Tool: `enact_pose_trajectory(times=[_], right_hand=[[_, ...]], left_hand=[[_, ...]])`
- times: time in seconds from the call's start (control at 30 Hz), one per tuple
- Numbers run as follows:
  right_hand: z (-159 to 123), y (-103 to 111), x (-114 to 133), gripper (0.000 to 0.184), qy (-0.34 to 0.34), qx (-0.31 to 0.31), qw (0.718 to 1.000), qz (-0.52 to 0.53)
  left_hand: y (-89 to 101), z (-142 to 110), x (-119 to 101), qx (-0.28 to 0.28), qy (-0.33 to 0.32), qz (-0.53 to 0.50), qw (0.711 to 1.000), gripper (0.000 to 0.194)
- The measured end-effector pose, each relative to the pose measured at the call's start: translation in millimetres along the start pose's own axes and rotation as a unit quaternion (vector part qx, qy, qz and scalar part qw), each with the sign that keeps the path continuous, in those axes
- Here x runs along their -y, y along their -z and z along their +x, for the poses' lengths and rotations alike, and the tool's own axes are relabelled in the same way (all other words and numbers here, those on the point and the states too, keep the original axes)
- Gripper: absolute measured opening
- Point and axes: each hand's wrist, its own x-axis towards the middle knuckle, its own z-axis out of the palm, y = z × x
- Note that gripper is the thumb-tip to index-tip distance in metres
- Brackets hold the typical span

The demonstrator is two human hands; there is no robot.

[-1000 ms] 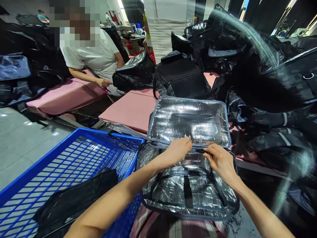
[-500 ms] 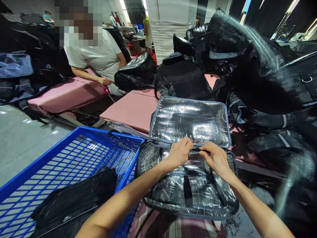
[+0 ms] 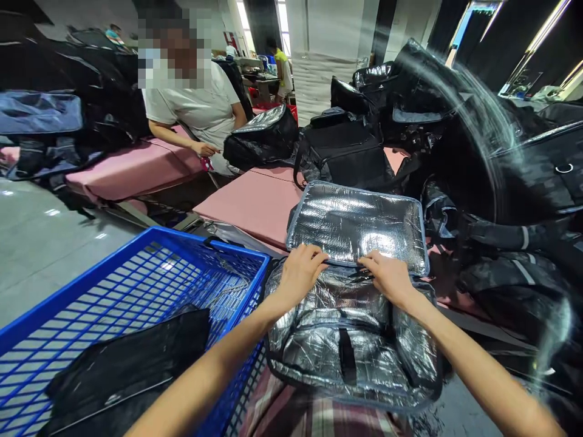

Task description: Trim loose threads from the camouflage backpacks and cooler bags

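An insulated bag with a silver foil lining lies opened in front of me, its mouth toward me. Its foil-lined lid, edged with grey binding, is folded back onto the pink table. At the seam between lid and body, my left hand pinches the edge on the left. My right hand grips the same edge further right, thumb and fingers closed. A black strip runs down the lining inside the bag.
A blue plastic basket with dark fabric in it stands at my left. Black bags pile up behind and to the right on the pink table. A person in a white shirt sits across at the left.
My left hand has moved left along the seam, so the hands are farther apart. The bag's mouth shows wider, and the view has shifted slightly.
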Motion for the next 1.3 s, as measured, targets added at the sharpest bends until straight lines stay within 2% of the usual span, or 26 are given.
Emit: enact_pose_trajectory(times=[0.13, 0.23, 0.3, 0.33, 0.4, 0.47, 0.53, 0.63, 0.73, 0.77, 0.83, 0.9, 0.97, 1.07, 1.2, 1.3], right_hand=[[10.4, 7.6, 1.4, 0.04, 0.006, 0.025, 0.998, 0.057], [10.0, 29.0, -1.1, 0.033, 0.018, 0.025, 0.988, 0.154], [8.4, 43.9, -3.5, 0.022, 0.023, 0.043, 0.97, 0.238], [8.1, 49.1, -4.9, 0.017, 0.019, 0.062, 0.957, 0.283], [9.6, 52.5, -9.0, 0.012, 0.004, 0.115, 0.928, 0.354], [13.1, 47.2, -14.7, 0.015, -0.015, 0.16, 0.903, 0.398], [15.9, 37.7, -21.5, 0.017, -0.036, 0.172, 0.895, 0.411], [11.3, 25.3, -31.3, 0.016, -0.072, 0.104, 0.914, 0.386], [-4.4, 19.5, -37.2, 0.032, -0.086, -0.034, 0.954, 0.285], [-10.0, 18.7, -38.0, 0.034, -0.073, -0.076, 0.966, 0.237], [-18.7, 17.5, -37.6, 0.026, -0.017, -0.138, 0.981, 0.137], [-22.3, 16.8, -35.4, 0.016, 0.052, -0.18, 0.981, 0.044], [-21.9, 16.5, -33.1, 0.012, 0.101, -0.212, 0.972, -0.017], [-19.3, 17.2, -33.1, 0.011, 0.129, -0.237, 0.962, -0.051], [-21.3, 19.4, -40.5, 0.01, 0.144, -0.223, 0.964, -0.031], [-26.8, 21.4, -46.4, 0.009, 0.13, -0.235, 0.963, -0.017]], left_hand=[[5.6, 9.9, 1.5, 0.032, -0.066, 0.038, 0.997, 0.019], [17.2, 13.2, -2.8, 0.041, -0.133, 0.046, 0.989, 0.019], [26.5, 16.8, -7.6, 0.051, -0.156, 0.022, 0.986, 0.021], [30.7, 20.2, -9.9, 0.069, -0.155, -0.006, 0.985, 0.021], [35.9, 31.2, -12.6, 0.14, -0.121, -0.084, 0.979, 0.017], [35.9, 46.6, -12.0, 0.231, -0.059, -0.154, 0.959, 0.012], [31.6, 62.6, -8.2, 0.304, -0.003, -0.198, 0.932, 0.011], [22.7, 79.2, 0.3, 0.356, 0.035, -0.229, 0.905, 0.012], [16.2, 84.0, 7.3, 0.37, 0.057, -0.245, 0.894, 0.015], [14.8, 84.1, 8.7, 0.372, 0.062, -0.251, 0.891, 0.015], [13.2, 83.9, 10.0, 0.373, 0.069, -0.259, 0.888, 0.015], [12.6, 84.0, 10.0, 0.375, 0.07, -0.26, 0.887, 0.015], [12.4, 84.7, 9.5, 0.376, 0.071, -0.258, 0.887, 0.015], [12.0, 85.7, 9.1, 0.377, 0.074, -0.254, 0.888, 0.016], [11.4, 85.7, 8.9, 0.378, 0.078, -0.253, 0.887, 0.016], [11.4, 85.4, 8.8, 0.376, 0.08, -0.251, 0.888, 0.015]])
